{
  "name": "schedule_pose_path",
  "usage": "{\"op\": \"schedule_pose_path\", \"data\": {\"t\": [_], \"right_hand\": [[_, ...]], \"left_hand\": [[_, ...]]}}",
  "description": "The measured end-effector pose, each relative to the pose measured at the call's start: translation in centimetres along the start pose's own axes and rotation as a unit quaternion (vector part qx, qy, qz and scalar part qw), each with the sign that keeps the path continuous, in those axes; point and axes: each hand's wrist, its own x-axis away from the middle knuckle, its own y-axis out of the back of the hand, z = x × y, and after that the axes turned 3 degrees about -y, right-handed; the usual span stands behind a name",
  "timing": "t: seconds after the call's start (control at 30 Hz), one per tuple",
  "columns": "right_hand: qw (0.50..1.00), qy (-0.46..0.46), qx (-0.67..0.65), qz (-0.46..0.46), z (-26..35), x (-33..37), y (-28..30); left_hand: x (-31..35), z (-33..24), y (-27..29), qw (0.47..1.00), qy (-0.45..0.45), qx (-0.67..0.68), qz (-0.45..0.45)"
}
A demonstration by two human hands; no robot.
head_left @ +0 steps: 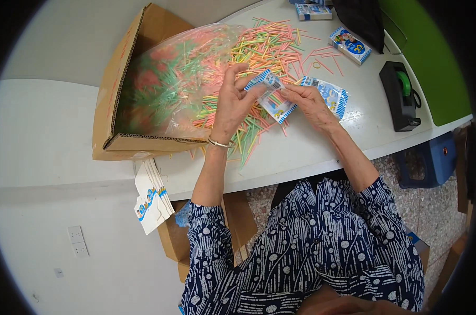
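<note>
Both my hands hold one small blue-and-white packet (pixel 280 106) above the table, tilted, with coloured sticks showing through its clear window. My left hand (pixel 233 100) pinches its left side, thumb on top. At its right upper edge, the fingers of my right hand (pixel 312 105) are closed on it. Below and around my left hand lies a loose heap of thin pink, green and yellow sticks (pixel 264 47). Just behind my right hand, another blue-and-white packet (pixel 332 97) rests flat on the table, partly covered by that hand.
An open cardboard box (pixel 109 100) lies at the left, with a clear plastic bag (pixel 169 79) of sticks spilling out. A black tape dispenser (pixel 398 97) stands at the right. Farther back are a small picture box (pixel 349 44) and folded white cartons (pixel 154 197) at the left edge.
</note>
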Motion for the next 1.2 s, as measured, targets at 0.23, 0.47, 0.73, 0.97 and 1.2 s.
{"op": "schedule_pose_path", "data": {"t": [0.23, 0.47, 0.73, 0.97, 1.2], "right_hand": [[0.999, 0.025, 0.001, 0.034, 1.4, 0.3, -0.9], [0.991, -0.069, 0.084, 0.08, 2.2, 1.1, -0.2], [0.988, -0.089, 0.084, 0.097, 3.8, 2.5, -0.6], [0.965, -0.089, 0.21, 0.127, 4.4, 4.0, 2.0], [0.766, 0.153, 0.589, -0.206, 2.4, 3.9, 6.6]], "left_hand": [[0.3, 0.2, 0.0, 0.999, -0.031, 0.017, -0.018], [0.7, -0.9, -0.7, 0.999, 0.01, 0.029, 0.036], [1.2, -0.8, -1.3, 0.997, 0.004, 0.005, 0.072], [3.7, 0.5, -2.7, 0.996, 0.02, -0.034, 0.077], [6.8, 2.6, -6.7, 0.97, -0.035, -0.224, 0.085]]}}
